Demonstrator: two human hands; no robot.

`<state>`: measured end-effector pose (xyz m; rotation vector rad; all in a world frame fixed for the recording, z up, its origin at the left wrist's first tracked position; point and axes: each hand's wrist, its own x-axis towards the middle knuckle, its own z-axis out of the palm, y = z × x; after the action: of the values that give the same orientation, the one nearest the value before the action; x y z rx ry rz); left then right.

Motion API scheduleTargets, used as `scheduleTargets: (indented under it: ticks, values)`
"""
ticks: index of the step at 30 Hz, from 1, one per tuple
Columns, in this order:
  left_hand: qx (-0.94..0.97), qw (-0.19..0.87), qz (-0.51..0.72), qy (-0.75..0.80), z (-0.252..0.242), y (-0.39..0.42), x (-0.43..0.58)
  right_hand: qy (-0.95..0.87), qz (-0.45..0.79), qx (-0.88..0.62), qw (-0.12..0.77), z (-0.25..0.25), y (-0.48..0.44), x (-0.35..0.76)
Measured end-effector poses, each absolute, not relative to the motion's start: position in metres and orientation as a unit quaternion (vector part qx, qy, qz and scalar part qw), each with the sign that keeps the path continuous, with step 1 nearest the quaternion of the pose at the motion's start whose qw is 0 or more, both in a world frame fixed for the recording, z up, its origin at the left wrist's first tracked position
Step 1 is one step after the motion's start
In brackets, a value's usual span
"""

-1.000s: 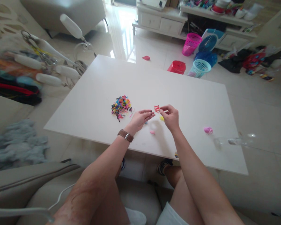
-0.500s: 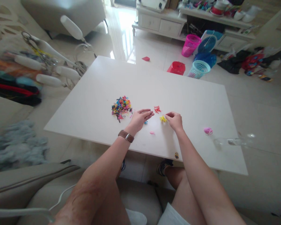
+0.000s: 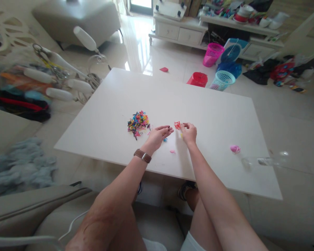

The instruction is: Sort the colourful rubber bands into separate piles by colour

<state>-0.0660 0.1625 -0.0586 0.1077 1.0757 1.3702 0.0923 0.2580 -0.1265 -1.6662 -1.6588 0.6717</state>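
Observation:
My left hand (image 3: 158, 135), with a brown-strapped watch (image 3: 142, 156) on the wrist, pinches a small black rubber band (image 3: 169, 128) between thumb and fingertips. A mixed pile of colourful rubber bands (image 3: 138, 123) lies to its left. My right hand (image 3: 189, 132) has its thumb and fingers closed beside a small heap of red rubber bands (image 3: 177, 125); what they hold, if anything, is too small to make out. Yellow bands (image 3: 181, 135) show partly under that hand. Blue bands (image 3: 165, 140) lie below my left fingers, and pink bands (image 3: 172, 151) lie nearer me.
The white table (image 3: 211, 104) spans the view. On its right lie a purple-pink bundle (image 3: 235, 149) and a clear, bottle-like object (image 3: 261, 161). A white lamp-like stand (image 3: 78, 85) rises past the left edge. Baskets (image 3: 222, 80) stand on the floor beyond.
My right hand has moved left and up, from the yellow bands to beside the red heap. My left hand stays nearly in place, a black band now showing. The view has shifted slightly.

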Motion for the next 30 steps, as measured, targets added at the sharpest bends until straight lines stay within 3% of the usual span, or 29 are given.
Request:
scheduleTargets:
  ticks: [5, 14, 30]
  values:
    - [0.039, 0.642, 0.612, 0.460, -0.058, 0.163, -0.066, -0.651, 0.337, -0.559, 0.388, -0.092, 0.247, 0.089]
    - [0.087, 0.675, 0.579, 0.449, -0.063, 0.164, -0.058, -0.780, 0.379, -0.381, 0.320, -0.066, 0.223, 0.094]
    - [0.123, 0.672, 0.562, 0.466, -0.060, 0.164, -0.048, -0.751, 0.373, -0.447, 0.310, -0.059, 0.222, 0.105]
